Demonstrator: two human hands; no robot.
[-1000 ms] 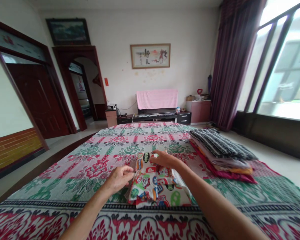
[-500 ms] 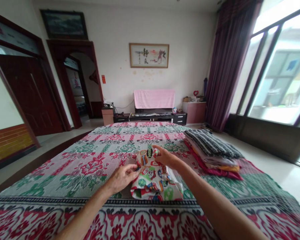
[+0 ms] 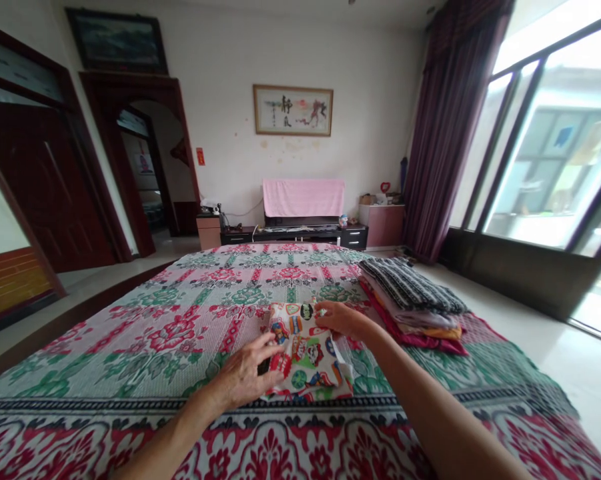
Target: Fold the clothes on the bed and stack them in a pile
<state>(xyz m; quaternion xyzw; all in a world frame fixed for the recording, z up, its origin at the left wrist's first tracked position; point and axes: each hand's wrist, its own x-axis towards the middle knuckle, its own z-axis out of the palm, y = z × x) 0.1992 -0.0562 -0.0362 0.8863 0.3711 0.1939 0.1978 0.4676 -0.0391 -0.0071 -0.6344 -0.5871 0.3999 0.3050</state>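
Observation:
A small folded cloth with a bright cartoon print [image 3: 307,353] lies on the flowered bedspread [image 3: 180,320] in front of me. My left hand [image 3: 247,377] rests on the cloth's left edge with its fingers stretched out flat. At the cloth's far right corner my right hand [image 3: 341,319] has its fingers curled over the fabric and presses it down.
A stack of folded clothes [image 3: 413,300], striped on top, sits at the bed's right side. Beyond the bed stand a low TV cabinet [image 3: 295,233] with a pink cloth over it, dark wooden doors [image 3: 80,193] at left, and a large window [image 3: 545,153] with purple curtains at right.
My left hand has let go of its pinch on the cloth's left edge and now lies flat on it. The cloth looks flatter and more squarely folded. The view has shifted to the right.

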